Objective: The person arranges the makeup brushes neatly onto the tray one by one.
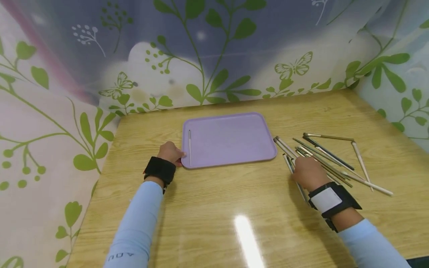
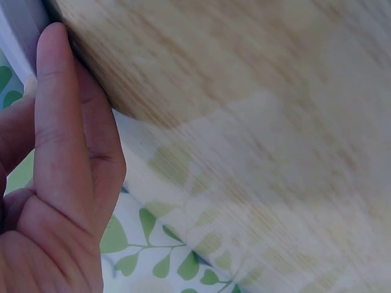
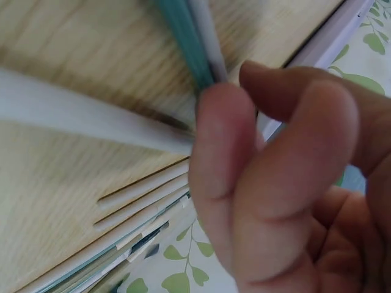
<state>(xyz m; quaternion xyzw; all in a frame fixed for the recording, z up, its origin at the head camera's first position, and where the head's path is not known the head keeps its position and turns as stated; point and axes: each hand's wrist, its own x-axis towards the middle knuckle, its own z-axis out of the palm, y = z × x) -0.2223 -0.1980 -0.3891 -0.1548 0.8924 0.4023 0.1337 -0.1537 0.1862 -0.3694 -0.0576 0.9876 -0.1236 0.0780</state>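
A lilac tray (image 1: 231, 139) lies on the table with one thin pale brush (image 1: 190, 147) along its left side. My left hand (image 1: 170, 152) grips the tray's near-left corner, thumb at the rim; in the left wrist view its fingers (image 2: 58, 110) lie along the tray's edge (image 2: 21, 36). To the right of the tray, my right hand (image 1: 310, 173) is over a loose pile of brushes (image 1: 330, 152). Its curled fingers (image 3: 272, 171) and thumb come together at a white handle (image 3: 91, 116), which they seem to pinch; the fingertip contact is partly hidden. A teal handle (image 3: 186, 43) lies just beyond.
The brushes fan out over the wooden table (image 1: 207, 208), some with dark bristle tips, and a long white handle (image 1: 375, 186) reaches toward the right. Leaf-patterned cloth (image 1: 221, 56) hangs behind the table and at both sides.
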